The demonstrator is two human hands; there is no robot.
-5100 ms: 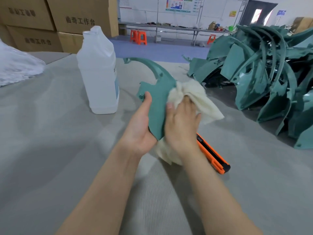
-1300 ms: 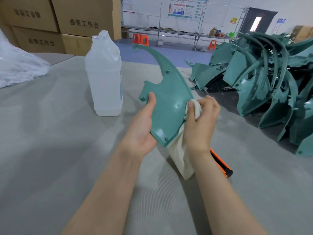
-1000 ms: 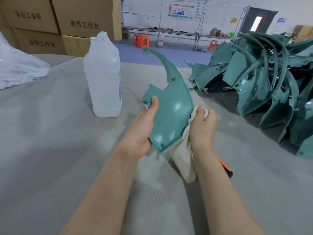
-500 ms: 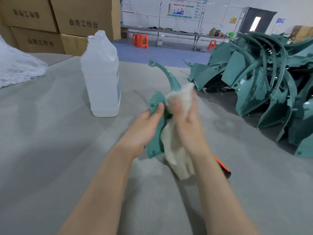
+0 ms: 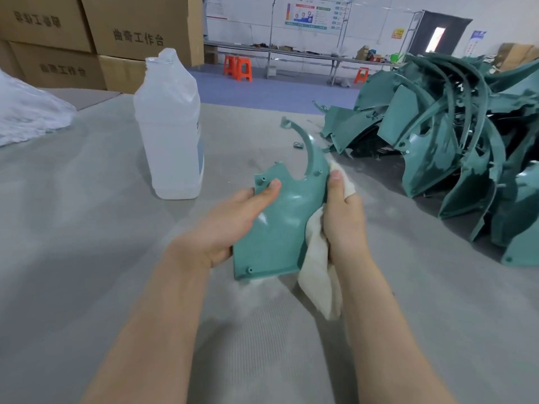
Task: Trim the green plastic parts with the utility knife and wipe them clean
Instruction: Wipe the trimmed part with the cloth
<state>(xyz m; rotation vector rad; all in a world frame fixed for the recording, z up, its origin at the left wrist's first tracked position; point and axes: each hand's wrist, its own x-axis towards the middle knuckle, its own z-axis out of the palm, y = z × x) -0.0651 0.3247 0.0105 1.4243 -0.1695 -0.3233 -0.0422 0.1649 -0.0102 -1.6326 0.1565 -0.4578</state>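
Hands hold the work in the middle of our view. We see the left hand (image 5: 233, 220) gripping the green plastic part (image 5: 280, 225) by its left edge, thumb laid across the front face and the fingers curled out of sight behind it. The part is held up over the grey worktop (image 5: 87, 258), its flat panel facing us and its curved horn reaching up and away. The right hand (image 5: 341, 220) clutches a cream cloth (image 5: 319, 275). Its thumb pins a fold of the cloth against the part's right edge, and the rest of the cloth hangs down past the wrist, beside the part's lower corner. To the left, apart from the part, we find a translucent white bottle (image 5: 169, 126) standing upright on the worktop. To the right a tangled pile of green parts (image 5: 437, 147) lies on the worktop, near the held one but not touching it. At the far left we make out a heap of clear plastic wrap (image 5: 26, 112), with stacked cardboard boxes (image 5: 131, 30) behind it. Across the blue floor (image 5: 262, 94), orange stools (image 5: 237, 68) stand by a long bench.
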